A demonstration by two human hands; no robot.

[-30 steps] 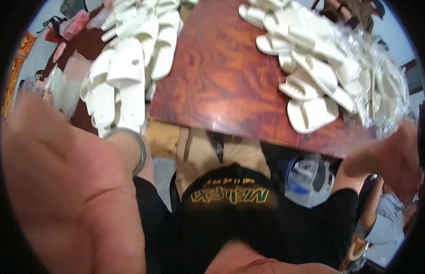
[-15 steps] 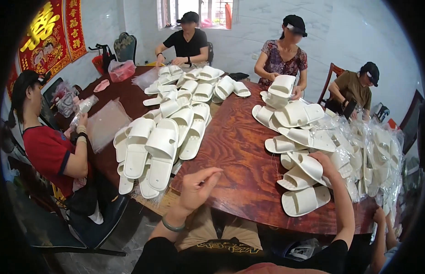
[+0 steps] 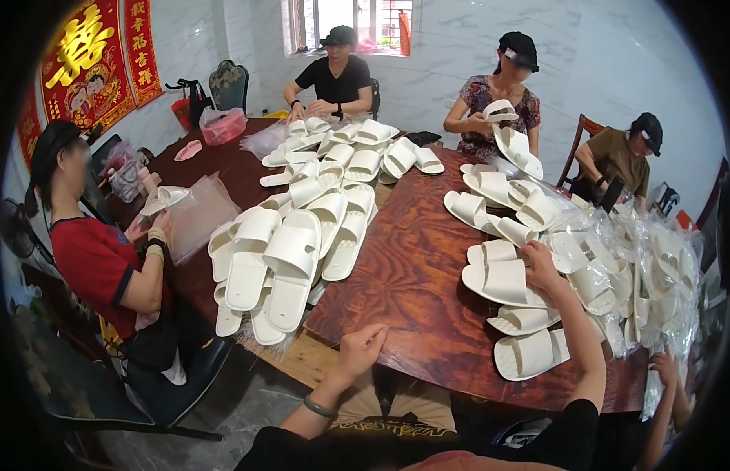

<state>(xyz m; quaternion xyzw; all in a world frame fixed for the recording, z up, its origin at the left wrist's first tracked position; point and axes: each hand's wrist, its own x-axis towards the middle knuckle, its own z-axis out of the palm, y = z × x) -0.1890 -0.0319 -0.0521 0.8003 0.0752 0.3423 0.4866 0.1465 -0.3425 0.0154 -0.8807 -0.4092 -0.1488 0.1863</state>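
Observation:
My right hand is closed on the toe end of a white slipper in the right-hand pile. Another white slipper lies against that one's far side. Two more slippers sit just nearer to me, the nearest slipper by the table's front edge. My left hand hovers at the table edge, its fingers curled together. Whatever it may hold is hidden. Left of it, a heap of white slippers spreads along the table, soles down.
Slippers in clear plastic bags are heaped at the right. Clear plastic sheets lie on the left. Several people sit around the wooden table; one at the far side holds slippers. A person's hand shows at lower right.
My right hand has moved a little left and away from me, with slippers shifted leftward there. My left hand has lowered slightly. The far person has lifted slippers; the left person now handles one.

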